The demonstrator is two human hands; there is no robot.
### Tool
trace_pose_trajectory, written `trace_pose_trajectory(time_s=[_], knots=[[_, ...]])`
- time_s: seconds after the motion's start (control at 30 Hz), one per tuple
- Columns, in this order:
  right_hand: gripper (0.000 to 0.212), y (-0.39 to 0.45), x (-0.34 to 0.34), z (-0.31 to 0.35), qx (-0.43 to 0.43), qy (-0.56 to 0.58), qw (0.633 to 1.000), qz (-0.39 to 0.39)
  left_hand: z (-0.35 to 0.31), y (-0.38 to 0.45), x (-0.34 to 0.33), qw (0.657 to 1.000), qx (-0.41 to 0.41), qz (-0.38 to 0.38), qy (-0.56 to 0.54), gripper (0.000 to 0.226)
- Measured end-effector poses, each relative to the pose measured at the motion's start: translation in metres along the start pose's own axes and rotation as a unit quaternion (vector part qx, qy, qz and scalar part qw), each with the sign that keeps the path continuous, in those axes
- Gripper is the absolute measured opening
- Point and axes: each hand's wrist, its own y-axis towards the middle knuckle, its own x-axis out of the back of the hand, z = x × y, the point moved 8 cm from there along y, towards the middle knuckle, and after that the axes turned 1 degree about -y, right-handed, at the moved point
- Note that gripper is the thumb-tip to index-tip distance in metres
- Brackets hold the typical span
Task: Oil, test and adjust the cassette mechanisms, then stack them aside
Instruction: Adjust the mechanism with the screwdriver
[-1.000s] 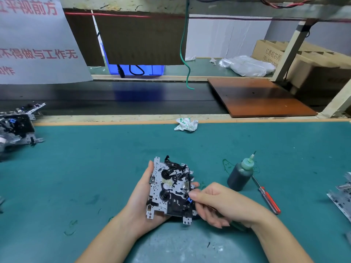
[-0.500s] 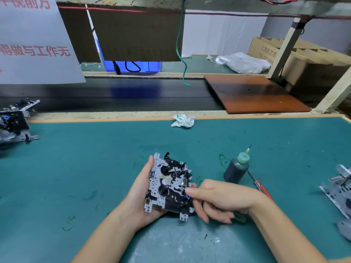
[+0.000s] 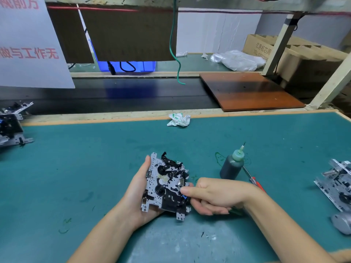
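Left hand (image 3: 139, 194) cradles the cassette mechanism (image 3: 166, 185) at six o'clock on the mat, fingers curled behind its plate, right hand (image 3: 212, 195) pinching a part on its three o'clock edge — looks light, stiff, fiddly: best gripped by the plate rim.

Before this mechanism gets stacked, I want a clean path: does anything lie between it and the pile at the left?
Nothing visible does. The mechanism sits in the left hand; only bare green mat stretches toward the stacked mechanisms.
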Motion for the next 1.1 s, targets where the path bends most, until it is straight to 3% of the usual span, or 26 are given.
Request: trace_pose_trajectory(time_s=[0.23, 0.47, 0.73, 0.83, 0.97, 1.1], knots=[[0.061, -0.003, 0.013, -0.007, 0.043, 0.134, 0.98, -0.138, 0.001, -0.006, -0.002, 0.999, -0.009, 0.027, -0.018, 0.085], [0.043, -0.005, 0.022, -0.007, 0.088, 0.274, 0.948, -0.134, -0.004, -0.013, -0.008, 0.991, -0.027, 0.067, -0.116, 0.099], [0.046, -0.012, 0.025, -0.003, 0.103, 0.266, 0.946, -0.151, -0.001, -0.013, -0.009, 0.987, -0.007, 0.086, -0.135, 0.107], [0.052, -0.012, 0.017, 0.0, 0.089, 0.241, 0.96, -0.115, 0.001, -0.009, -0.004, 0.994, -0.008, 0.078, -0.08, 0.105], [0.059, -0.008, 0.002, -0.001, 0.043, 0.157, 0.983, -0.088, 0.006, -0.004, 0.0, 0.999, -0.008, 0.05, -0.004, 0.091], [0.059, -0.008, -0.001, -0.001, 0.017, 0.129, 0.988, -0.083, 0.005, -0.003, -0.001, 0.999, -0.013, 0.048, 0.003, 0.084]])
